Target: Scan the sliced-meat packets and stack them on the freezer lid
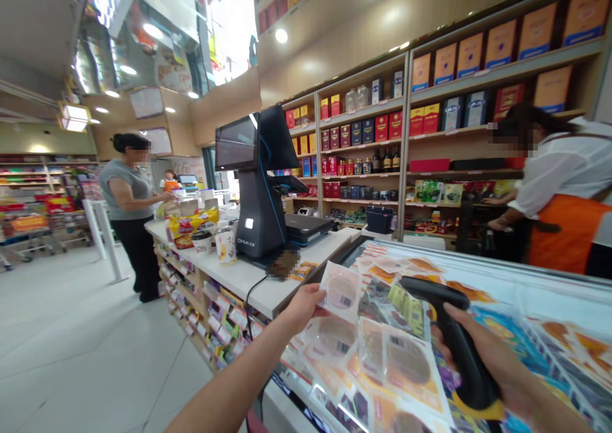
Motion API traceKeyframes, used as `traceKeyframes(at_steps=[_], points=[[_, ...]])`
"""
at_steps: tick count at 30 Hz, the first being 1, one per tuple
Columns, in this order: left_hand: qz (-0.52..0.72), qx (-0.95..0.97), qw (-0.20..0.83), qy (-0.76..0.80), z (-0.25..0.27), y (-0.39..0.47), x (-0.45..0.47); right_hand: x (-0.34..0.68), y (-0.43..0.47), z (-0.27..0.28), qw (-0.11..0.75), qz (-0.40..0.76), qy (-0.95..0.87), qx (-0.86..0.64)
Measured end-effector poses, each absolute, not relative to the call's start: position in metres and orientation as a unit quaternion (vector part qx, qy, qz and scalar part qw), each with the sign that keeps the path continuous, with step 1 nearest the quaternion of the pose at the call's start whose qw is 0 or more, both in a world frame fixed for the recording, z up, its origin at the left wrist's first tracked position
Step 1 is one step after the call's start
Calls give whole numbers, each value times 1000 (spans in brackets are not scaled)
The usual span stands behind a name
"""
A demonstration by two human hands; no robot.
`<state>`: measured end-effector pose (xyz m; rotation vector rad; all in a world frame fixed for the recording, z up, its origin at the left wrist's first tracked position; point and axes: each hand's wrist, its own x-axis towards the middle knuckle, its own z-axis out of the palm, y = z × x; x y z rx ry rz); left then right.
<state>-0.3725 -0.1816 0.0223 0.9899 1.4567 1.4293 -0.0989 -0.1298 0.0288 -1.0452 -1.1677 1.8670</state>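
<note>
My left hand (306, 307) pinches the edge of a clear flat packet (338, 285) with a round pale disc inside and a barcode on it. In my right hand (482, 347) is a black barcode scanner (461, 340) with yellow trim at its lower end, its head pointing left towards the packets. Below and between my hands lie more clear packets with round discs and barcodes (406, 359), overlapping one another. A dark packet with green parts (396, 305) lies just beyond them, left of the scanner.
A black checkout terminal (261, 216) stands on the white counter (258, 296), with paper cups (225, 247) and yellow snack bags (194, 224) beside it. A person in grey (127, 187) stands at the far left; another in an orange apron (557, 229) bends at the right, before the shelves.
</note>
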Motion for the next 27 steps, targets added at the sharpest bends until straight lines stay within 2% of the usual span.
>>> traceKeyframes(at_steps=[5,10,13,16,27], points=[[468,459,416,630,24,-202,-356,-92,-122,30,400,706,-407,-420],[428,518,284,684,34,-193,-357,-87,-113,25,407,699,-414,-418],[422,541,210,697,39,-161,-358,-85,-109,22,409,700,-413,-416],[391,570,179,700,35,-114,-352,-84,-108,20,412,692,-409,-430],[336,669,158,644,-8,5,-306,-88,-106,22,398,683,-407,-457]])
